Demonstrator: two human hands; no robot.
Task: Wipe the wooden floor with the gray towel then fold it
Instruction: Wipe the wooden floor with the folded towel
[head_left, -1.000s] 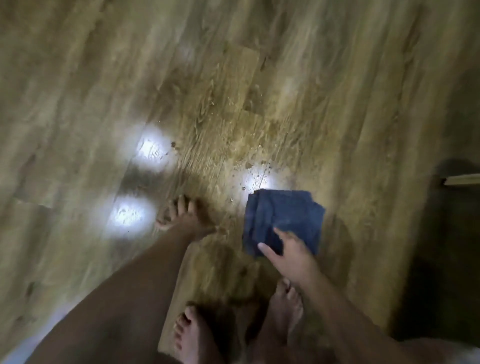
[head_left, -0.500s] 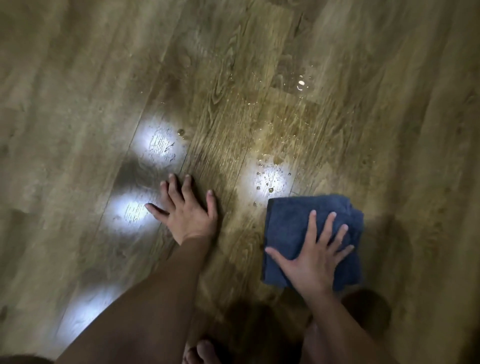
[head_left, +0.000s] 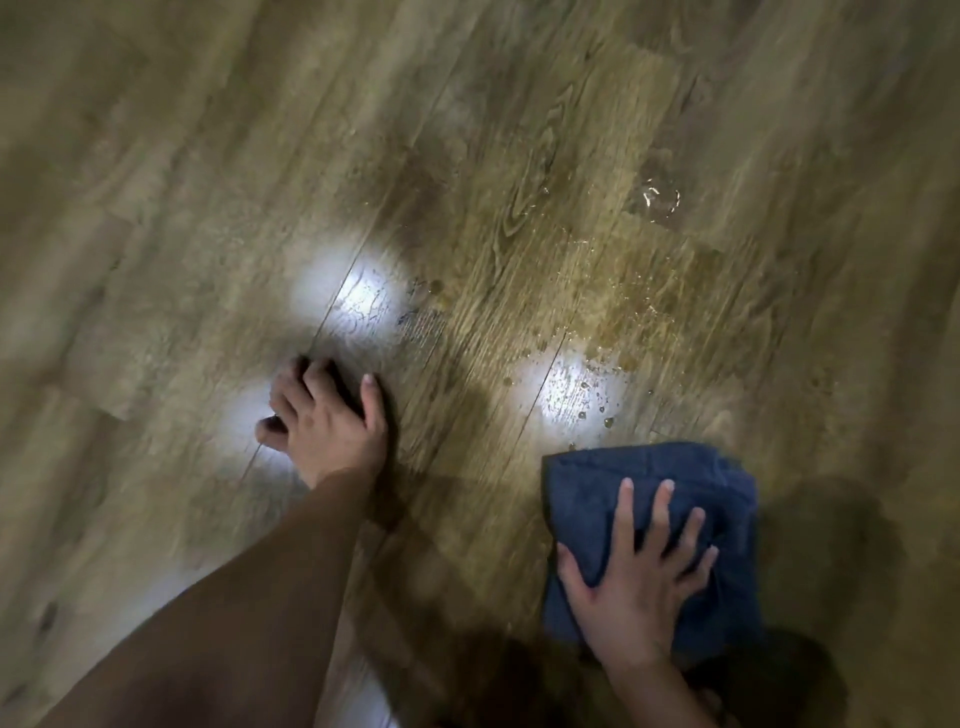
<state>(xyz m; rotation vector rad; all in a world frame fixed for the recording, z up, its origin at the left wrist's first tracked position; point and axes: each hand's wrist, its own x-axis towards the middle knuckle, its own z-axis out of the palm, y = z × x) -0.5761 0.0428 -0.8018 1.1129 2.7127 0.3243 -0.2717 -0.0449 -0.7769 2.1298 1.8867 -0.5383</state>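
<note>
Pressing flat with fingers spread, the right hand (head_left: 636, 587) holds down the folded towel (head_left: 649, 540), which looks dark blue, on the wooden floor (head_left: 208, 208). Left of it, the left hand (head_left: 327, 421) rests on bare boards, grasping nothing. Beyond, water droplets (head_left: 592, 405) and a small puddle (head_left: 652, 195) glisten.

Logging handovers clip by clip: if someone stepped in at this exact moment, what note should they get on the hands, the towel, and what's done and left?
Right hand: fingers spread flat, pressing on the towel, not gripping it.
Left hand: resting on the wooden floor as a brace, holding nothing.
Towel: bunched in loose folds on the floor, near the person, just short of the wet patch.
Done: nothing clearly wiped; water droplets and a small puddle lie beyond the towel.
Left: push the towel forward through the droplets to the puddle, then fold it neatly.
</note>
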